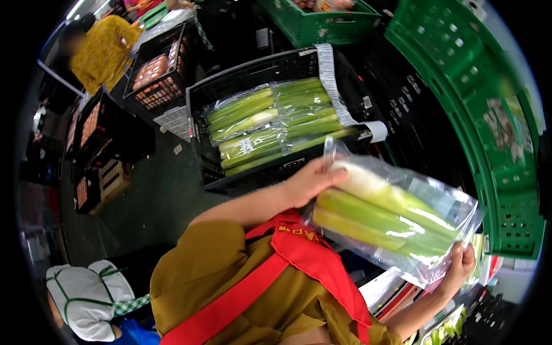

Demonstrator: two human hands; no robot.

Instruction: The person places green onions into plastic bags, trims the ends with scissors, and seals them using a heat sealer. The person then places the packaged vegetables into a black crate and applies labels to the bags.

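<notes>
A clear plastic bag of leeks (379,214) is stretched between my two hands, in front of my red apron. My left hand (316,181) grips its upper left end, thumb lying on the plastic over the white stalks. At the lower right corner, my right hand (462,263) pinches the bag near the green leaf ends. Beyond my left forearm stands a black crate (198,164). Inside it, several bagged leeks (244,123) lie in two rows. A long white printed paper strip (329,75) hangs over the crate's right side.
Tall green perforated crate walls (454,75) curve along the right. Another green crate (339,29) sits at the top. Black crates of reddish packs (152,72) stand at the left. One person in a yellow top (103,52) is far left; another in white (86,293) is lower left.
</notes>
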